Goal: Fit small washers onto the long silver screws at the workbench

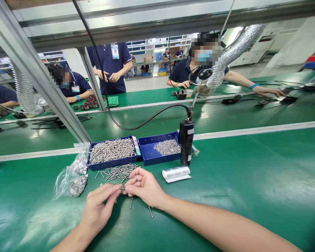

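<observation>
Low in the middle of the frame the two hands meet over the green table (pixel 252 196). The left hand (pixel 98 206) comes up from the bottom edge with thumb and forefinger pressed together in a pinch on a small screw (pixel 122 188), and the right hand (pixel 144 186), reaching in from the lower right, has its fingers curled and its fingertips closed on the same screw from the other side. What exactly sits on the screw between the fingertips is too small to tell. Just above the hands lies a loose heap of screws (pixel 120 171), and two single screws (pixel 131 202) lie on the table just below the right hand. Behind the heap stand two blue trays side by side: the left tray (pixel 109 163) is full of long screws, the right tray (pixel 157 159) holds a pile of small silver parts. A black electric screwdriver (pixel 186 141) hangs upright at the right tray's right end on a black cable. To the left of the hands lie two clear plastic bags (pixel 69 182) of metal parts, and to the right a white roll of labels (pixel 175 173). Across the upper frame other people work at a further green bench.
</observation>
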Demonstrator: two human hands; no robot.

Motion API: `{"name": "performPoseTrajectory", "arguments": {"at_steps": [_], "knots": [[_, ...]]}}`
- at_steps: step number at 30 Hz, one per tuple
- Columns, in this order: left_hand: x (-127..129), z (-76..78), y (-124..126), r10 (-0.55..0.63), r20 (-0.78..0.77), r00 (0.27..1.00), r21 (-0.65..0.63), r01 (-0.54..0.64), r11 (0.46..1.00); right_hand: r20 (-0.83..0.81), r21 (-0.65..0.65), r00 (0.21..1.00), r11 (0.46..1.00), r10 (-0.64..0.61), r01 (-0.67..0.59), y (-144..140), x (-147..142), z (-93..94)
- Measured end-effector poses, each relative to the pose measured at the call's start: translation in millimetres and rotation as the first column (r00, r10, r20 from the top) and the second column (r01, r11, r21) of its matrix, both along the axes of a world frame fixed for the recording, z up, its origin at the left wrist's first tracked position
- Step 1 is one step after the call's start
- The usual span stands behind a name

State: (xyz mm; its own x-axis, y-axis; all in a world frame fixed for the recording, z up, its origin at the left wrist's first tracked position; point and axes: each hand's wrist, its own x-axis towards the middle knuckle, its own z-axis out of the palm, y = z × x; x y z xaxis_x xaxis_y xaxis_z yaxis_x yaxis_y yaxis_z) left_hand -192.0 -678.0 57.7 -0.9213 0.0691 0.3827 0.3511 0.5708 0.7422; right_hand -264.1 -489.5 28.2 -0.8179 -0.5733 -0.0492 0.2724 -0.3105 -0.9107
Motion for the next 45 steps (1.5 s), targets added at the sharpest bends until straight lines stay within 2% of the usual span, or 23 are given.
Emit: {"name": "performPoseTrajectory", "arguments": {"at_steps": [2,4,5,7,9,10,13,16,18,19,21,23,25,27,28,30,32,37,41,45], "knots": [[0.0,2.2,-5.2,0.025,-0.024,0.999,-0.050,-0.026,0.998,-0.096,0.116,0.995,0.993,0.013,-0.001,3.5,-0.6,1.6],[-0.5,3.9,-12.3,0.047,-0.037,0.998,-0.110,-0.050,0.993,-0.270,0.274,0.959,0.962,0.080,-0.003,9.8,-2.4,5.1],[-1.2,4.1,-16.1,0.052,-0.034,0.998,-0.137,-0.056,0.989,-0.375,0.343,0.914,0.939,0.156,-0.020,13.6,-3.9,7.5],[-3.8,3.1,-22.9,0.056,0.006,0.998,-0.182,-0.054,0.982,-0.558,0.443,0.757,0.893,0.339,-0.073,21.0,-7.4,12.9],[-7.9,0.3,-27.5,0.068,0.071,0.995,-0.207,-0.052,0.977,-0.655,0.515,0.586,0.849,0.477,-0.114,26.2,-10.4,18.0],[-10.2,-1.5,-28.8,0.077,0.104,0.992,-0.213,-0.053,0.976,-0.676,0.544,0.527,0.832,0.514,-0.113,27.6,-11.1,20.0],[-16.0,-6.4,-30.3,0.111,0.156,0.982,-0.193,-0.080,0.978,-0.664,0.635,0.454,0.769,0.594,-0.076,27.3,-8.6,23.0],[-18.2,-7.6,-29.5,0.165,0.207,0.964,-0.088,-0.149,0.985,-0.630,0.729,0.409,0.685,0.660,0.018,25.0,0.1,22.4],[-18.1,-6.4,-27.8,0.158,0.331,0.930,0.094,-0.199,0.975,-0.617,0.771,0.361,0.630,0.699,0.097,24.5,6.3,20.6],[-17.8,-5.6,-26.5,0.123,0.409,0.904,0.212,-0.225,0.951,-0.613,0.782,0.334,0.609,0.716,0.132,24.4,8.7,19.3],[-17.0,-4.5,-23.3,0.012,0.532,0.847,0.428,-0.281,0.859,-0.612,0.790,0.292,0.586,0.735,0.181,24.3,11.5,15.8],[-15.8,-4.8,-19.2,-0.076,0.588,0.805,0.553,-0.332,0.764,-0.634,0.771,0.312,0.609,0.708,0.185,23.2,11.2,11.8],[-14.1,-6.3,-14.4,-0.123,0.611,0.782,0.608,-0.365,0.705,-0.689,0.695,0.420,0.702,0.591,0.153,20.9,8.6,8.5],[-12.5,-7.9,-9.5,-0.151,0.622,0.768,0.632,-0.379,0.676,-0.718,0.565,0.568,0.814,0.401,0.139,17.8,5.2,7.0],[-11.8,-8.4,-7.1,-0.157,0.626,0.764,0.637,-0.385,0.668,-0.709,0.502,0.636,0.852,0.306,0.149,16.1,3.8,6.9],[-10.8,-8.4,-2.9,-0.156,0.629,0.762,0.639,-0.392,0.662,-0.665,0.417,0.728,0.891,0.167,0.177,12.9,2.1,7.3],[-10.2,-7.5,0.0,-0.148,0.626,0.765,0.636,-0.393,0.664,-0.624,0.381,0.775,0.906,0.104,0.186,10.4,2.3,8.0],[-9.0,-5.8,1.2,-0.131,0.618,0.775,0.639,-0.399,0.658,-0.592,0.328,0.805,0.922,0.029,0.208,7.6,4.8,8.0],[-9.7,-6.8,-0.9,-0.133,0.615,0.778,0.671,-0.426,0.607,-0.583,0.315,0.812,0.918,-0.014,0.242,8.0,4.3,7.6],[-11.2,-7.2,-1.4,-0.117,0.619,0.776,0.682,-0.459,0.570,-0.585,0.299,0.811,0.930,0.001,0.216,7.2,4.9,5.9]]}}
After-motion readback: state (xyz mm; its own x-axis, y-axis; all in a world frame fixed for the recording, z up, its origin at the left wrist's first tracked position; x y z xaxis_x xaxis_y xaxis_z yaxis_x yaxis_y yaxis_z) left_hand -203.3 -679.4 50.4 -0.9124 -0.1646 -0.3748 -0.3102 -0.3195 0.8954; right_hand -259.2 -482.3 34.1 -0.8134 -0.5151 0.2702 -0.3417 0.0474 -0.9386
